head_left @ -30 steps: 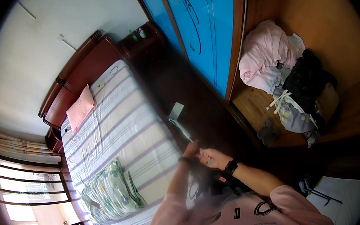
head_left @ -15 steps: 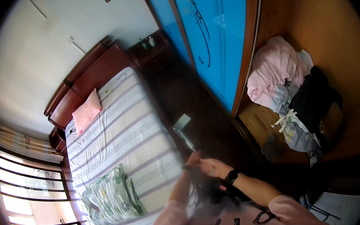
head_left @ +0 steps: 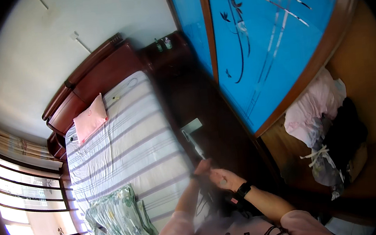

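Note:
A long-handled floor cleaner (head_left: pixel 195 146) with a flat, pale rectangular head rests on the dark floor beside the bed; I cannot tell if it is a mop or a vacuum. My left hand (head_left: pixel 203 166) is closed round its pale handle. Just behind it, my right hand (head_left: pixel 226 180), below a black wristband, has curled fingers near the handle's upper part. A small light round patch shows at that hand, too blurred to name. The grip of the right hand is partly hidden.
Left stands a bed (head_left: pixel 123 151) with striped sheet, pink pillow (head_left: pixel 90 119) and folded green quilt (head_left: pixel 118 215). At right are a blue-panelled wardrobe door (head_left: pixel 262 42) and a heap of pink and dark cloth (head_left: pixel 316 105) inside. A nightstand (head_left: pixel 168 56) holds bottles.
My view has shifted, so the blue door looks larger and the cloth heap sits lower and further right. Both hands keep nearly the same place at the handle.

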A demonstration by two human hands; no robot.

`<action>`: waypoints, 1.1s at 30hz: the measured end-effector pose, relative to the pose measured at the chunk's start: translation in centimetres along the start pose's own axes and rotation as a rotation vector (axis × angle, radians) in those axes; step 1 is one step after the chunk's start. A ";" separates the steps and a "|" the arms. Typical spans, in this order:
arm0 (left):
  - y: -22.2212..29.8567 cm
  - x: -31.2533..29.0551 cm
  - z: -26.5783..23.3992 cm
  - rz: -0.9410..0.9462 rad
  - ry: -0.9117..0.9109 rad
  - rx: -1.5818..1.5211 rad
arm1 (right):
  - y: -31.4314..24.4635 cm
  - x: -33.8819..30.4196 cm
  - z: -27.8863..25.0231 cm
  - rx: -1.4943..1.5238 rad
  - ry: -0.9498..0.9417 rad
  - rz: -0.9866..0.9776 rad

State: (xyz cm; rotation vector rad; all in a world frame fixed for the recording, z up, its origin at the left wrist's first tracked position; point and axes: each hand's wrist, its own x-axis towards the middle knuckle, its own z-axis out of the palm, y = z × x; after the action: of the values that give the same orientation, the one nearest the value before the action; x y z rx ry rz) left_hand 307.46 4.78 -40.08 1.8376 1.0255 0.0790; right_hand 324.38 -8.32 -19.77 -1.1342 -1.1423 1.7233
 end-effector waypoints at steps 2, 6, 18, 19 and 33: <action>-1.5 1.9 -0.4 0.214 0.050 0.224 | 0.3 2.1 -0.3 -0.086 0.039 -0.056; -5.9 3.2 -1.3 -0.008 0.308 -0.057 | -0.2 6.5 0.9 -0.267 0.047 -0.071; -2.7 9.1 -10.6 -0.148 0.233 -0.294 | -0.3 16.3 -3.4 -0.046 -0.100 -0.052; -1.3 10.4 -11.6 -0.226 0.173 -0.293 | -0.6 17.2 -4.5 -0.051 -0.092 -0.052; 3.0 22.8 -22.2 -0.163 0.275 -0.557 | -5.6 33.3 -17.2 -0.112 -0.007 -0.006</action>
State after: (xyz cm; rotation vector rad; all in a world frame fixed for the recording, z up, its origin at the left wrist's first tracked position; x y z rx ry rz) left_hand 313.44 35.74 -34.88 1.2535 1.1948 0.4818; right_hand 330.78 28.40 -26.61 -1.1919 -1.2584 1.6772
